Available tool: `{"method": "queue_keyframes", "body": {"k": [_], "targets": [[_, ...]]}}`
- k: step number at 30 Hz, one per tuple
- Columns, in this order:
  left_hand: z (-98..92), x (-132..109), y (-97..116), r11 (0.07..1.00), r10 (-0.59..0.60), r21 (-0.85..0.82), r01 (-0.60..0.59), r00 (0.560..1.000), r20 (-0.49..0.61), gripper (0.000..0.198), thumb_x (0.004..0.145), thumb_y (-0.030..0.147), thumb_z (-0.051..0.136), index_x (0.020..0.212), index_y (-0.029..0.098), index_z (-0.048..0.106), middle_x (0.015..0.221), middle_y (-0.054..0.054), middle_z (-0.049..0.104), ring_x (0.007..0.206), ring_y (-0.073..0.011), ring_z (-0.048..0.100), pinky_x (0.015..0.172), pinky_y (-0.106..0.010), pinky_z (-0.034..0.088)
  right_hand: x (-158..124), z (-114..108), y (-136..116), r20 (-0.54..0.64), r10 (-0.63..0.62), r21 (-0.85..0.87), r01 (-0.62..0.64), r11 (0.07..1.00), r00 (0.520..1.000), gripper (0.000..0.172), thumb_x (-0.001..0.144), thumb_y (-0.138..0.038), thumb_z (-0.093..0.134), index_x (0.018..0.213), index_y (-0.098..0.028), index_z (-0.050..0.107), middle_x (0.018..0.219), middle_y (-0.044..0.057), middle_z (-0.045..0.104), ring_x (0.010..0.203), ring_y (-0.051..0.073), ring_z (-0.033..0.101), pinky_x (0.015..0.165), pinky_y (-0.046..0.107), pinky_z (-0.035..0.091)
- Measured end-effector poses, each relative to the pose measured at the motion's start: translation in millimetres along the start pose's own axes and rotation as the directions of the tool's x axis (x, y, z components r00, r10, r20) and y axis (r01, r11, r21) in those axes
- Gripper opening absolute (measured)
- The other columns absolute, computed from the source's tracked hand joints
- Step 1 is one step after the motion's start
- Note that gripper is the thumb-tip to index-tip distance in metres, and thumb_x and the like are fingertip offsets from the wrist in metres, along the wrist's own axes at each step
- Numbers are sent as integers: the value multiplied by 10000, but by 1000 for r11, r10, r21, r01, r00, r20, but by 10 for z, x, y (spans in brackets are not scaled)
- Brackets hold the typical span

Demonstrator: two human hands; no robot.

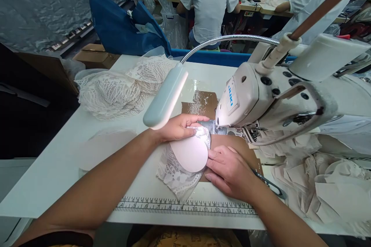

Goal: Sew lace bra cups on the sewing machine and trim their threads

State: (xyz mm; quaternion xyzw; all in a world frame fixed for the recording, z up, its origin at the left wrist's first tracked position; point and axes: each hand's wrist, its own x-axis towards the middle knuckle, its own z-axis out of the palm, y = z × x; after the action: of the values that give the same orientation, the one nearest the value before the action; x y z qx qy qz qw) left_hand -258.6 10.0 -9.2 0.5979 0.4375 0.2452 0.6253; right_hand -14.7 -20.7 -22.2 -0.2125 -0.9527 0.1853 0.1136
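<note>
Pale pad (189, 156) at the sewing machine (240, 100)

Nearest: printed ruler (185, 208) along the front of the table (58, 170), presumably for quick measuring. Beyond, lace piece (176, 181) trailing out from under the pad, toward the ruler. Right hand (228, 170): fingertips at the pad's right edge, likely steadying it; whether they grip, cannot tell. Left hand (176, 127): thumb and fingers pinched on the lace at the pad's upper edge, apparently keeping layers together near the machine. Lamp (165, 96) over the left wrist, probably angled to light the work. Farther: heaped lace (111, 92), left, well apart from the hands; a co-worker (210, 4), back turned.
</note>
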Motion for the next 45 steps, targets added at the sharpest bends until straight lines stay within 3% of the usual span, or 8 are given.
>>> {"method": "queue_keyframes", "body": {"k": [7,12,17,23,29,32,37,45], "targets": [[130,-205,375,554,301,825,113,896,-326,392,843,134,454,1205,154,603,1142,-103,654,999,-233,590,839,-360,486,-50,6,9,-81,-24,-30,22,999,996,295,909,-272,523,1180,-204,620,1255,95,629,907,204,585,765,353,456],[537,-309,428,261,204,965,5,977,-61,208,895,261,492,837,146,655,879,-93,647,756,-207,568,674,-326,454,-91,32,27,-188,-44,-21,41,999,981,230,921,-251,510,1088,-192,658,1092,94,691,906,208,616,779,347,478],[326,-289,293,181,102,958,224,964,-245,174,850,187,505,899,155,669,1008,-119,655,925,-273,584,742,-360,452,-101,8,17,-163,-35,37,41,998,986,216,912,-196,514,1070,-195,662,1012,70,690,884,195,613,778,338,487],[-200,-1093,522,258,105,819,513,828,-551,505,912,423,437,1341,162,489,1387,-131,500,1251,-307,464,991,-410,400,-141,10,16,-155,-35,22,39,999,987,212,929,-196,487,1033,-207,672,996,73,696,893,207,624,780,358,505],[-230,-2084,19,230,-220,465,855,511,-831,636,845,630,412,1138,91,581,1253,-216,561,1170,-422,504,865,-461,462,-164,92,37,-199,-86,-24,83,996,976,223,929,-189,475,1029,-188,674,1004,89,702,876,227,643,738,367,518],[-48,-2208,-253,521,-126,463,717,601,-789,502,853,600,426,1011,145,569,1205,-154,573,1142,-346,527,854,-378,474,-169,81,17,-226,-104,-8,105,994,969,213,929,-189,487,1024,-190,677,1002,79,715,858,219,655,719,346,514],[395,-1656,-100,949,-110,240,207,925,-363,317,871,481,531,946,174,517,933,-33,609,817,-192,611,666,-262,494,-185,-36,-13,-350,-64,145,121,982,935,138,908,-202,559,966,-202,684,873,36,737,743,154,654,646,263,476],[607,-471,80,870,69,491,30,981,-183,603,766,130,555,1356,207,462,1390,-86,512,1266,-261,486,1051,-395,406,-214,-57,67,-242,16,167,25,986,970,167,904,-282,562,843,-203,696,654,0,656,614,129,569,583,245,355]]}}
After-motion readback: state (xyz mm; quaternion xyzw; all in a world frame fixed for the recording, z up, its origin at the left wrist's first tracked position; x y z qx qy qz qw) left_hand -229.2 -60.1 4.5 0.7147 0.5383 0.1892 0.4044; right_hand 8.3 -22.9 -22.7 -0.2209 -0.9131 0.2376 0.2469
